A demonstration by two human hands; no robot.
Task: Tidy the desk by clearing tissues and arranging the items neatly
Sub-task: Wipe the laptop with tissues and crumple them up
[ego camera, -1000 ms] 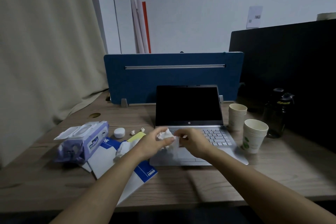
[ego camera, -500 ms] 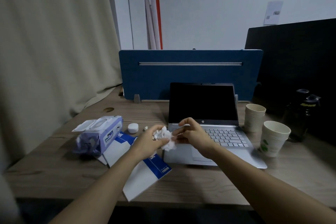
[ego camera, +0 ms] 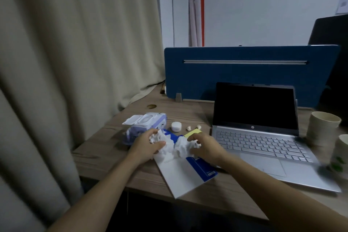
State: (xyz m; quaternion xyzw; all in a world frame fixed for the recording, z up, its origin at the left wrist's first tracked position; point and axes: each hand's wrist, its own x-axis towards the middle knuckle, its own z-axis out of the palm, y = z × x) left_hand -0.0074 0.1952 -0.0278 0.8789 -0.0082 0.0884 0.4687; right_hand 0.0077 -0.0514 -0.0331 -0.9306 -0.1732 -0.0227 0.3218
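Observation:
My left hand (ego camera: 146, 147) is closed around a crumpled white tissue (ego camera: 162, 142). Just to its right, my right hand (ego camera: 205, 147) closes over a second crumpled tissue (ego camera: 183, 147) that lies on a blue and white booklet (ego camera: 185, 172). Both hands hover over the booklet, left of the open silver laptop (ego camera: 263, 143). A purple pack of wet wipes (ego camera: 145, 124) with its lid flipped up lies behind my left hand. A yellow sticky pad (ego camera: 192, 133) peeks out behind my right hand.
A small white round case (ego camera: 176, 126) and two earbuds (ego camera: 194, 127) sit behind the booklet. Paper cups (ego camera: 323, 128) stand right of the laptop. A blue divider (ego camera: 244, 73) closes the desk's back, and a beige curtain (ego camera: 75, 62) hangs on the left.
Both hands moved left from the laptop's front to over the booklet. My left hand kept its tissue; my right hand has come down on a second tissue. The view turned left.

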